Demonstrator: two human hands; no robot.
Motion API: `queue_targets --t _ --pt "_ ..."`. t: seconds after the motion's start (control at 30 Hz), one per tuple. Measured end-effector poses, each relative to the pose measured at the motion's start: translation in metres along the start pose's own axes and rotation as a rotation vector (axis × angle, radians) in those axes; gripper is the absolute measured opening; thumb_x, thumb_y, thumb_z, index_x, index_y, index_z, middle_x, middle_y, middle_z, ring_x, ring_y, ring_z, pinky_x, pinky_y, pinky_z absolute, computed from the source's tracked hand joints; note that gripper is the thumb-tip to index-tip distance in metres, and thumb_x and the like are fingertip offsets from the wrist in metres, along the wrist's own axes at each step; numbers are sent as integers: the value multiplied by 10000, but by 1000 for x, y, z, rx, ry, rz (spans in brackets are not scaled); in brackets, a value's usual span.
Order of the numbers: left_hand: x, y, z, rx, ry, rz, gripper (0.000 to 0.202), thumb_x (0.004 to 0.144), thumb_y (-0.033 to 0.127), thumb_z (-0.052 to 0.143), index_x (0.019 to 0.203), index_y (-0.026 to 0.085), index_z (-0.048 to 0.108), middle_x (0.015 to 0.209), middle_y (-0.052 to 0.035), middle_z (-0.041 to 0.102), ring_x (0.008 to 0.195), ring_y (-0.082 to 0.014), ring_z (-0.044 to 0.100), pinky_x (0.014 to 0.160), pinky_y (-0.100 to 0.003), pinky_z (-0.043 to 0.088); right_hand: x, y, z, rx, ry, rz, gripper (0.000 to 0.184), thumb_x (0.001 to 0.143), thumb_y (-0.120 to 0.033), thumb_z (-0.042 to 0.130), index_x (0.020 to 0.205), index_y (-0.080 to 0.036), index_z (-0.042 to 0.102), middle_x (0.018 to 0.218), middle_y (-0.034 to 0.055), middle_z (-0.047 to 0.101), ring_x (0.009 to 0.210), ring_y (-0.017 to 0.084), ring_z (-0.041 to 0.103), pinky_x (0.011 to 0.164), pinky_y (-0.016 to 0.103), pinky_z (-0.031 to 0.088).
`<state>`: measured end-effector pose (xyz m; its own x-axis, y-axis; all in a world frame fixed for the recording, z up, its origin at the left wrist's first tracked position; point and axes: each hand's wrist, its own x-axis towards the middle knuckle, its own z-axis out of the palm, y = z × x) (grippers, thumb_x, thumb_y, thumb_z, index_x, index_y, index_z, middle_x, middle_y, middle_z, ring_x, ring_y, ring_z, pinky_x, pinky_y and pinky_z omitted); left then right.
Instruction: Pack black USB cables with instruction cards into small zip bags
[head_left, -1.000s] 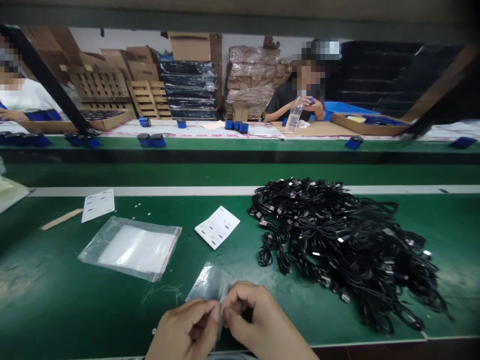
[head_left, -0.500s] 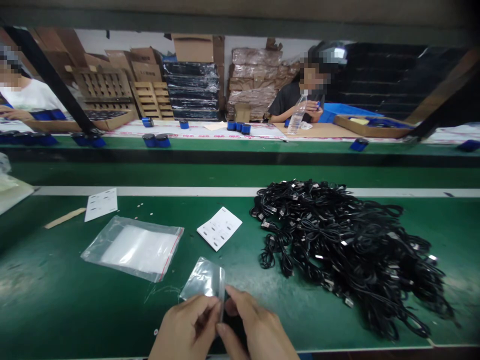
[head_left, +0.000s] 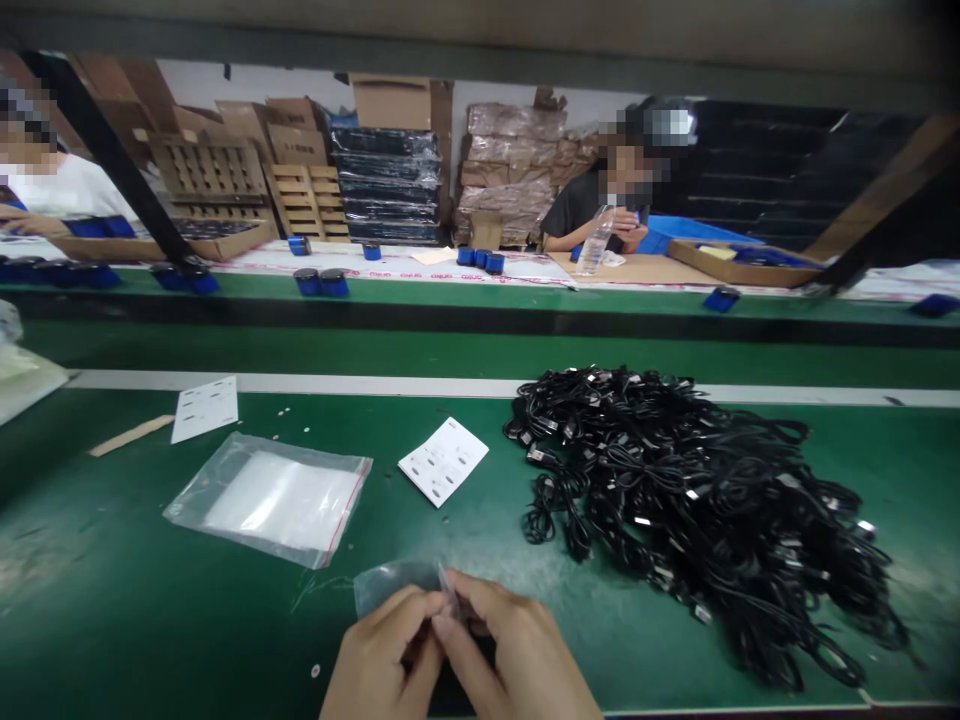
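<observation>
My left hand [head_left: 382, 660] and my right hand [head_left: 514, 655] meet at the near edge of the green table [head_left: 112, 600]. Both pinch a small clear plastic bag [head_left: 390, 583], which lies nearly flat and points left and away from me. Something dark shows between my fingers; I cannot make out what it is. A big heap of black cables [head_left: 697, 500] lies to the right of my hands. A white sticker sheet [head_left: 442, 461] lies just beyond them.
A larger clear zip bag with a red strip [head_left: 270, 497] lies to the left, with a second white sheet [head_left: 204, 408] and a wooden stick [head_left: 131, 435] behind it. Across the belt, blue round parts [head_left: 321, 283] stand in a row; two other people sit there, one holding a bottle [head_left: 596, 243].
The small bag stood up from my fingers before; now it has tipped down and lies lower, to the left. My hands stay together at the table's edge.
</observation>
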<state>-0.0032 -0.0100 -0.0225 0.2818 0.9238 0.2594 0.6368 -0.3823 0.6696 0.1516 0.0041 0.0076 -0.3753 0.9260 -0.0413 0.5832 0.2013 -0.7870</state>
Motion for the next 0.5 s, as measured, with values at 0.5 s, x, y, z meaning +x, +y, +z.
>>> queue_targets --t 0.5 --pt "-2 -2 14 -77 201 -137 265 800 183 507 547 211 434 498 81 406 393 -55 413 379 -130 332 3 -1 11 -522 189 -124 171 761 -88 506 671 -207 591 643 -3 650 561 155 629 540 255 345"
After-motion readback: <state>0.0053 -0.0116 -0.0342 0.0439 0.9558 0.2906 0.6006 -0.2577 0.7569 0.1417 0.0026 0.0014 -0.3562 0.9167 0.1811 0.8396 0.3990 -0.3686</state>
